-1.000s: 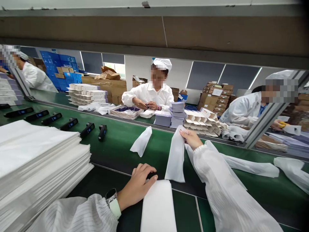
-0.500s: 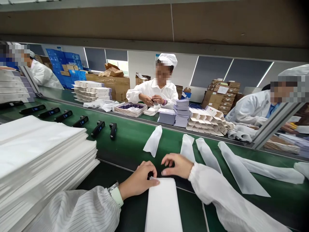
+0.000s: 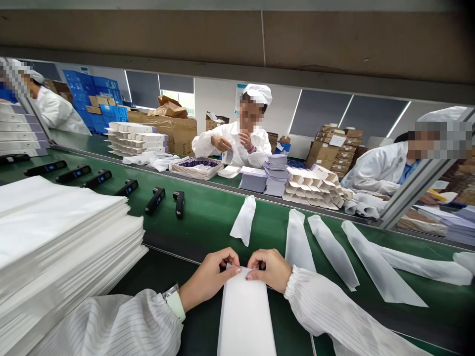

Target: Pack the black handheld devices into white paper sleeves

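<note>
A long, narrow stack of white sheets [image 3: 246, 316] lies in front of me at the bottom centre. At its far edge my left hand [image 3: 215, 272] pinches the left corner between thumb and fingers. My right hand [image 3: 270, 269] has its thumb and fingers closed on the same far edge, close beside the left. Beyond the hands, a short white sleeve [image 3: 243, 220] lies on the green belt [image 3: 204, 207]. To the left stands a tall pile of large white sheets [image 3: 55, 222].
Several black devices [image 3: 155, 200] lie in a row on the belt's left part. More white sleeves [image 3: 384, 262] are spread to the right. Across the belt, a person in white [image 3: 232, 143] works behind boxes; other people are at both sides. A metal post [image 3: 423, 188] slants at the right.
My right hand has come down and closed on the far edge of the stack. The sleeves and devices near the middle have shifted slightly right. The person opposite has raised a hand.
</note>
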`<state>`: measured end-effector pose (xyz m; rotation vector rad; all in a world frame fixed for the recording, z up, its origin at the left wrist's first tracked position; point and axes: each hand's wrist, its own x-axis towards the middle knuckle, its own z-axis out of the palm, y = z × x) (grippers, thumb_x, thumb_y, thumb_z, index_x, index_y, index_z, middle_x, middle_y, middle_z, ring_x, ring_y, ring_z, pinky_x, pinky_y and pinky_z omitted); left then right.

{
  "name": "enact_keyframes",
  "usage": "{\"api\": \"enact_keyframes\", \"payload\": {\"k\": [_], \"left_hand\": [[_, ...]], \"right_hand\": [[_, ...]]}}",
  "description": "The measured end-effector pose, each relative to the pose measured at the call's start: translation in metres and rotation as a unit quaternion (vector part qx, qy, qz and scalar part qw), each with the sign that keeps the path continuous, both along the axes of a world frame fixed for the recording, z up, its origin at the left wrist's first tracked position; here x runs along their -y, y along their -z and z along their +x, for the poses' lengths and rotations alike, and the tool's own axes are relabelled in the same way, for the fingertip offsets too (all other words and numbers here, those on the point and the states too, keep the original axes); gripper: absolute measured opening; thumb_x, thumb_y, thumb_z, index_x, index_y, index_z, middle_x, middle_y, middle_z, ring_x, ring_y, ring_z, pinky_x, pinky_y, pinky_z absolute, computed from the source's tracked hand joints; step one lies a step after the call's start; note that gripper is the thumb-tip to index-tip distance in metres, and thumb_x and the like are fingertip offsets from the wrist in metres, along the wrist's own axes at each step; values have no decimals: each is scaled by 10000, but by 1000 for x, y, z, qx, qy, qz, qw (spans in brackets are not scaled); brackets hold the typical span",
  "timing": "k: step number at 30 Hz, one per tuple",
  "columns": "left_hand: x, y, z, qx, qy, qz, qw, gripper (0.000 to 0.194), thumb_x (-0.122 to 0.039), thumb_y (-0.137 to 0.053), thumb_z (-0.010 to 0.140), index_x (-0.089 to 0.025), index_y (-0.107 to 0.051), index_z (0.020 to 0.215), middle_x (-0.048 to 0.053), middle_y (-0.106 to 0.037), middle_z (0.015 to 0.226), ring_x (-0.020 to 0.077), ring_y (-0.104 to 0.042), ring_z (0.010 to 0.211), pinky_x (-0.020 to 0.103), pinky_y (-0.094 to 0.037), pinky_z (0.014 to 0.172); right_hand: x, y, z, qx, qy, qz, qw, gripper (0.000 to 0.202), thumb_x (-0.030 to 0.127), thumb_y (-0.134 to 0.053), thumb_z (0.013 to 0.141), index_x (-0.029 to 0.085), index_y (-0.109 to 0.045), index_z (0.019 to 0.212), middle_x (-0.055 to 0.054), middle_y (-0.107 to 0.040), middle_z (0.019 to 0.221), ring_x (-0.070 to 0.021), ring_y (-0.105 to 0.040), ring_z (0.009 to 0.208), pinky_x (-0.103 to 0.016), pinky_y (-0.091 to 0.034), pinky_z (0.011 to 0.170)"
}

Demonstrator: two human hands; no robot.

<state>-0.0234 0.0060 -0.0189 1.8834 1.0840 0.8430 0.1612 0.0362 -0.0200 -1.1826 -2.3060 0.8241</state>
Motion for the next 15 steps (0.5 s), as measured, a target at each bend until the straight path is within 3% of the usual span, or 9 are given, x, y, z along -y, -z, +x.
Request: {"api": "enact_keyframes", "payload": {"k": [4, 7, 10, 15], "left_hand": [[4, -2, 1, 16, -7, 17, 1000, 253, -251, -483, 752, -222, -445, 1001, 22, -461, 951, 152, -423, 888, 226, -349, 708], [4, -1, 1, -5, 36, 31, 999, 141, -304, -494, 750, -204, -529, 843, 27, -449, 963, 165, -397, 931, 258, -330, 792], [3, 0, 0, -10, 67, 35, 997, 161, -323, -518, 733, -171, -529, 679, 22, -459, 913, 160, -394, 922, 272, -307, 839], [4, -2, 0, -28, 100, 10, 995, 186, -319, -549, 704, -204, -534, 849, 11, -457, 882, 163, -376, 916, 279, -315, 825]], "right_hand": [[3, 0, 1, -45, -1, -15, 999, 135, 295, -600, 642, 171, -598, 696, 7, -578, 605, -109, -522, 572, -214, -393, 556], [1, -4, 4, -53, -55, -41, 996, 141, 299, -582, 660, 171, -571, 717, 16, -588, 616, -112, -543, 593, -216, -405, 575], [-1, -10, 10, -34, -119, -40, 991, 166, 335, -613, 622, 176, -584, 658, -11, -609, 800, -146, -551, 771, -251, -410, 690], [-4, -15, 13, -13, -175, -65, 982, 152, 342, -581, 658, 203, -640, 685, -28, -535, 1029, -166, -513, 918, -296, -368, 822]]}}
